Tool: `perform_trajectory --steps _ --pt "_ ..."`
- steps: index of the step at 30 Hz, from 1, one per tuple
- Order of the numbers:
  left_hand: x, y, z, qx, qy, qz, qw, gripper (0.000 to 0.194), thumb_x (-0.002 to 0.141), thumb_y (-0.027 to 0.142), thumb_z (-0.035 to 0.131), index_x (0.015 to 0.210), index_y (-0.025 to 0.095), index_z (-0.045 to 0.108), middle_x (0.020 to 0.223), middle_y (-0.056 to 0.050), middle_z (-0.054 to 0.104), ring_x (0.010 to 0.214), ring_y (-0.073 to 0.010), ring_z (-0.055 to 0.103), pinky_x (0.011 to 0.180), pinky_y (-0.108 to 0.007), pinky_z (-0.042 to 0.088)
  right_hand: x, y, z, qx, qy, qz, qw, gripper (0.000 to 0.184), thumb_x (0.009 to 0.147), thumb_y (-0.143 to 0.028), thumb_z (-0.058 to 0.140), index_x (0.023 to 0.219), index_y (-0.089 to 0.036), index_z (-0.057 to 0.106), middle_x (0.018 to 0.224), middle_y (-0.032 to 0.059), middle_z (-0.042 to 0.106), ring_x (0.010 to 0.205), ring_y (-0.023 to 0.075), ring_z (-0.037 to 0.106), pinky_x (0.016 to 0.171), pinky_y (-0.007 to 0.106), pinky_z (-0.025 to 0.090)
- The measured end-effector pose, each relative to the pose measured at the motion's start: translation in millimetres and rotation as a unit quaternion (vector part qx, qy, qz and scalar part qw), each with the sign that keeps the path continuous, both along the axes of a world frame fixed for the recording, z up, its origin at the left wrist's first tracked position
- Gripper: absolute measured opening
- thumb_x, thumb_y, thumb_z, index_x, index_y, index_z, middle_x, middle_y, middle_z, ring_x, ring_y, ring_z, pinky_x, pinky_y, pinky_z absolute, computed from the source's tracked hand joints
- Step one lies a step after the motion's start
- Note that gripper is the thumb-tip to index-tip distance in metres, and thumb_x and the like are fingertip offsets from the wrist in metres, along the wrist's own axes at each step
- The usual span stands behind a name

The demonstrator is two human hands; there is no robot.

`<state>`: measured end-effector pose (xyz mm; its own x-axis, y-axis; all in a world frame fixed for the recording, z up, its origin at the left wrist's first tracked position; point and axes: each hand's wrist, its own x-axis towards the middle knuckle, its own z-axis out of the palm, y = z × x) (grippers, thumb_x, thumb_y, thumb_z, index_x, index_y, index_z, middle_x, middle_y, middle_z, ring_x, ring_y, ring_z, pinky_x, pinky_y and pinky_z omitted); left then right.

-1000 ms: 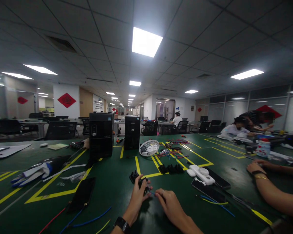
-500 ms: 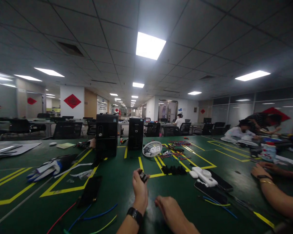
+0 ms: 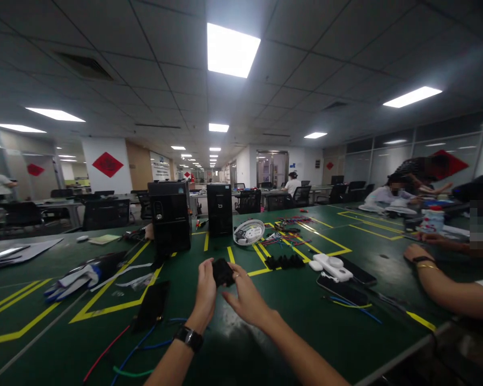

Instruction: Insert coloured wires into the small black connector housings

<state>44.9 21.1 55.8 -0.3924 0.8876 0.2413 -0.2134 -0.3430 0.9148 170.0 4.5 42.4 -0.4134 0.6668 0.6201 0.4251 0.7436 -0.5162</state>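
A small black block-like part [image 3: 222, 272] is raised above the green table [image 3: 233, 343]; its exact kind is too dark to make out. My left hand [image 3: 206, 284], with a black watch on the wrist, grips it from the left. From the other side my right hand [image 3: 245, 294] has its fingers on the block's right edge, the thumb pointing toward its underside. Beyond the hands lies a row of similar small black parts [image 3: 286, 261]. Farther back a white basket [image 3: 248, 232] leans on the tabletop, with bundles of coloured wires [image 3: 292, 236] beside it.
Two black computer towers [image 3: 169, 217] stand at the back. White devices [image 3: 332, 267] and phones [image 3: 342, 290] lie to the right, near another person's arm [image 3: 438, 279]. Gloves [image 3: 74, 281], a black flat panel [image 3: 152, 305] and loose wires [image 3: 140, 346] are on the left.
My right hand has risen from low over the table to the black part. My left hand has shifted slightly left and up with it, and the view has tilted down slightly.
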Motion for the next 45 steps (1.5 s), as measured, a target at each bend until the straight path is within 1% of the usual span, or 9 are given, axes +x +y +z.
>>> perform_trajectory --steps 7,13,16,19,22,26,32,40,45 --pt "12 16 -17.1 -0.036 0.117 -0.039 0.992 0.042 0.081 0.054 0.044 0.089 0.016 0.06 0.076 -0.004 0.059 0.065 -0.0172 0.055 0.051 -0.025 0.041 38 18 -21.4 -0.049 0.064 -0.006 0.997 0.089 0.07 -0.022 0.075 0.144 -0.021 0.025 0.14 0.0134 0.039 0.122 0.0243 0.047 0.104 0.042 0.037" --pt "9 41 -33.6 -0.067 0.336 -0.093 0.935 0.047 0.082 0.054 0.036 0.096 0.015 0.058 0.093 -0.012 0.065 0.089 -0.0265 0.061 0.08 -0.038 0.046 51 52 -18.2 0.001 -0.05 -0.02 0.999 0.047 0.078 -0.026 0.071 0.122 -0.022 0.056 0.117 0.006 0.06 0.112 0.0192 0.055 0.099 0.032 0.041" --pt "-8 65 -44.9 -0.078 0.461 -0.043 0.883 0.056 0.082 0.053 0.032 0.108 0.01 0.055 0.102 -0.018 0.063 0.098 -0.0311 0.058 0.086 -0.044 0.044 61 80 -24.2 -0.027 -0.152 -0.103 0.983 0.043 0.078 -0.03 0.071 0.118 -0.019 0.059 0.115 0.0077 0.062 0.108 0.0205 0.057 0.094 0.03 0.043" --pt "-29 87 -57.6 -0.059 0.608 0.032 0.791 0.065 0.078 0.053 0.037 0.12 0.006 0.052 0.119 -0.024 0.054 0.114 -0.0386 0.048 0.092 -0.05 0.039 62 104 -33.2 -0.049 -0.212 -0.141 0.966 0.038 0.076 -0.028 0.072 0.112 -0.019 0.064 0.108 0.0092 0.066 0.103 0.0246 0.06 0.088 0.033 0.046" --pt "-47 106 -70.9 -0.094 0.661 -0.034 0.744 0.065 0.075 0.053 0.042 0.12 0.008 0.055 0.121 -0.022 0.054 0.113 -0.0384 0.049 0.093 -0.049 0.039 49 121 -40.1 -0.047 -0.237 -0.142 0.96 0.032 0.076 -0.025 0.071 0.107 -0.018 0.066 0.1 0.0092 0.069 0.095 0.0254 0.063 0.084 0.034 0.046" --pt "-62 129 -85.0 -0.086 0.636 -0.152 0.752 0.058 0.071 0.046 0.049 0.117 0.012 0.056 0.117 -0.016 0.061 0.11 -0.0313 0.055 0.098 -0.041 0.039 29 135 -47.1 -0.025 -0.26 -0.125 0.957 0.03 0.077 -0.026 0.069 0.104 -0.015 0.066 0.098 0.0091 0.07 0.093 0.0251 0.063 0.086 0.034 0.045" --pt "-77 147 -91.2 -0.098 0.612 -0.187 0.762 0.071 0.064 0.049 0.057 0.125 0.014 0.051 0.12 -0.015 0.061 0.111 -0.0326 0.055 0.098 -0.042 0.039 21 141 -57.1 0.005 -0.257 -0.131 0.957 0.054 0.077 -0.038 0.069 0.123 -0.014 0.055 0.11 0.0091 0.068 0.1 0.0238 0.061 0.089 0.03 0.046" --pt "-71 135 -67.5 -0.086 0.657 -0.216 0.717 0.06 0.072 0.051 0.055 0.121 0.016 0.057 0.117 -0.012 0.061 0.108 -0.0302 0.055 0.093 -0.039 0.039 20 130 -53.7 0.038 -0.229 -0.158 0.96 0.051 0.08 -0.055 0.062 0.117 -0.02 0.059 0.106 0.0096 0.067 0.106 0.0276 0.057 0.086 0.04 0.047" --pt "-66 128 -55.6 -0.102 0.669 -0.213 0.705 0.058 0.074 0.053 0.054 0.12 0.017 0.057 0.116 -0.013 0.061 0.107 -0.03 0.055 0.092 -0.039 0.04 53 128 -44.5 0.02 -0.221 -0.293 0.93 0.038 0.091 -0.042 0.055 0.121 -0.019 0.054 0.122 0.0093 0.057 0.107 0.0232 0.056 0.09 0.043 0.047"
